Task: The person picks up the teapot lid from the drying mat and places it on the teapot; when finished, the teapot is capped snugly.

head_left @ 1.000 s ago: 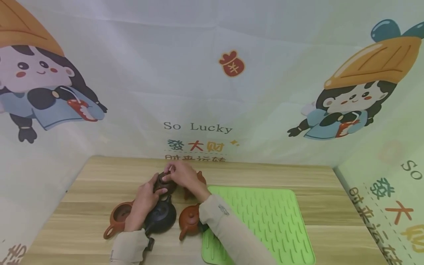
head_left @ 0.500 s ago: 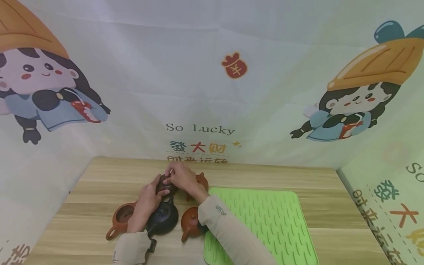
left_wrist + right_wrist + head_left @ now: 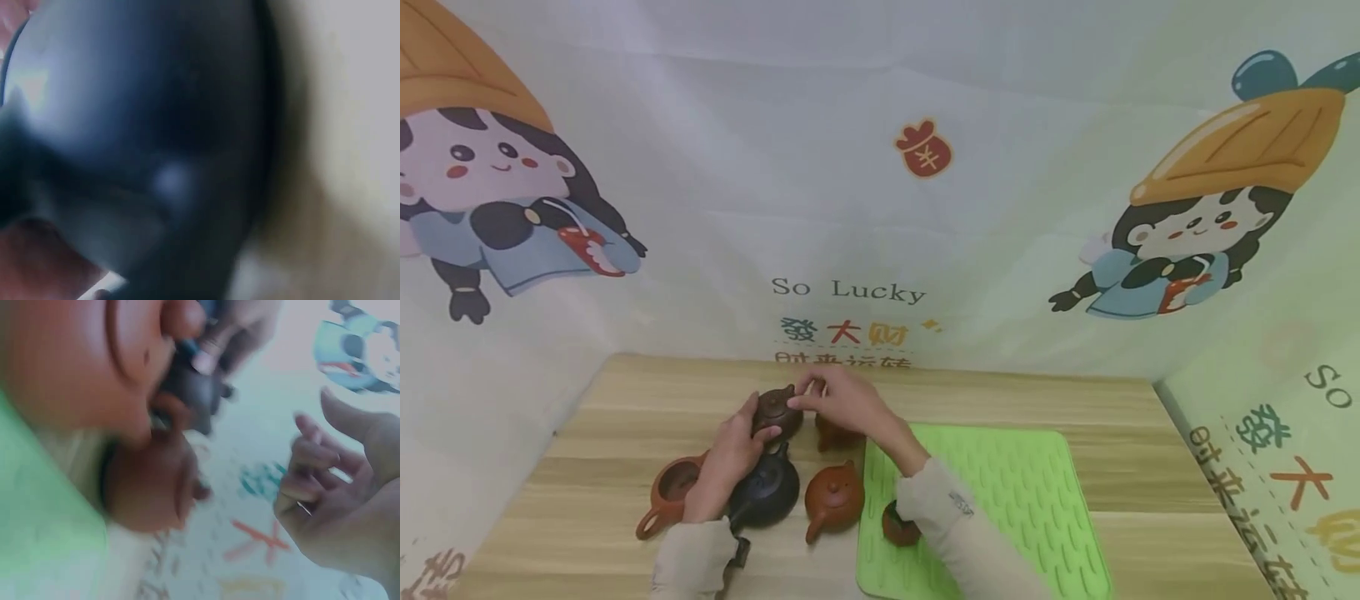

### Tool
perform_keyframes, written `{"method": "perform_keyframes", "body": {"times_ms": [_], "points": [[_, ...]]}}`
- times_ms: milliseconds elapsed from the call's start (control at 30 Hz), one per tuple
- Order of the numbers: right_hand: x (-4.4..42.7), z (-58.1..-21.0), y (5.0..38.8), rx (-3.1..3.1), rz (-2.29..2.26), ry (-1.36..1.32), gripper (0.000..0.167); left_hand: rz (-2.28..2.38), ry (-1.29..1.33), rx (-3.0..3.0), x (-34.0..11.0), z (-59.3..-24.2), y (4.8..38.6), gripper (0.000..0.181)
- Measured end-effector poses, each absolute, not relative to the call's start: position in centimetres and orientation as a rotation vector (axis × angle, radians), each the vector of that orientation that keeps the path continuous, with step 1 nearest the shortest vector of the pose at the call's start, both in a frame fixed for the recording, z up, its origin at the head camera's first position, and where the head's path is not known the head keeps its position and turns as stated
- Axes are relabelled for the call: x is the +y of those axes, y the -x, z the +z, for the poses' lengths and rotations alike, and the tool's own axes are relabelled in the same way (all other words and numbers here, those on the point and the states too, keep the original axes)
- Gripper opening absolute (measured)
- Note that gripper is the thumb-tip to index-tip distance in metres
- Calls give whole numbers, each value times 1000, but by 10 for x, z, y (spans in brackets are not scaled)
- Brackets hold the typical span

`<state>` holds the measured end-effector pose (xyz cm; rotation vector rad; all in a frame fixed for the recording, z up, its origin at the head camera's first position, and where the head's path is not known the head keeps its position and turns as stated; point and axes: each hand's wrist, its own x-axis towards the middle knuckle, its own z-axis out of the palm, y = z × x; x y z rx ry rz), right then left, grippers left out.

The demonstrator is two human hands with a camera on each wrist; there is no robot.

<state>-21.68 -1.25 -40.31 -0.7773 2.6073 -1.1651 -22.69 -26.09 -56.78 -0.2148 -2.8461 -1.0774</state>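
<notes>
A dark brown teapot (image 3: 778, 414) stands at the back left of the table with its lid on. My left hand (image 3: 730, 457) holds it from the left, thumb in front and fingers behind. Just to its right is my right hand (image 3: 850, 402); in the right wrist view this hand (image 3: 350, 487) has loosely bent fingers with nothing in them, apart from the teapots. A blue-black teapot (image 3: 766, 492) sits below my left hand and fills much of the left wrist view, blurred. Partly hidden behind my right hand is a reddish teapot (image 3: 833, 435).
An orange clay teapot (image 3: 673, 487) with its top uncovered stands at the left. Another orange teapot (image 3: 835, 497), lidded, is beside the green mat (image 3: 992, 500). On the mat's left part, a small reddish-brown pot (image 3: 898, 527) is partly covered by my right sleeve.
My right hand has come away from the brown teapot's lid and shifted right, uncovering the lid. Its sleeve moved right too, exposing the small pot on the mat. My left hand stays in place.
</notes>
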Motion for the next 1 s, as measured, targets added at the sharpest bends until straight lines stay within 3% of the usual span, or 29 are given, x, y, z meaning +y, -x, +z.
{"method": "perform_keyframes", "body": {"times_ms": [100, 233, 333, 400, 633, 800, 1000], "points": [[23, -395, 199, 2546, -1112, 903, 14, -1069, 259, -2827, -261, -548, 220, 85], [78, -402, 171, 2505, -1033, 934, 12, -1117, 203, -2905, -252, -472, 190, 90], [115, -418, 151, 2490, -1041, 857, 16, -1085, 162, -2925, -255, -419, 157, 83], [132, -430, 138, 2454, -1099, 801, 19, -1042, 198, -2897, -265, -407, 139, 78], [152, -474, 112, 2419, -1259, 846, 24, -1042, 231, -3032, -314, -438, 109, 89], [139, -470, 109, 2426, -1303, 754, 23, -1070, 194, -3079, -337, -463, 98, 97], [126, -472, 105, 2471, -1311, 702, 17, -1098, 296, -3060, -342, -479, 89, 95]]}}
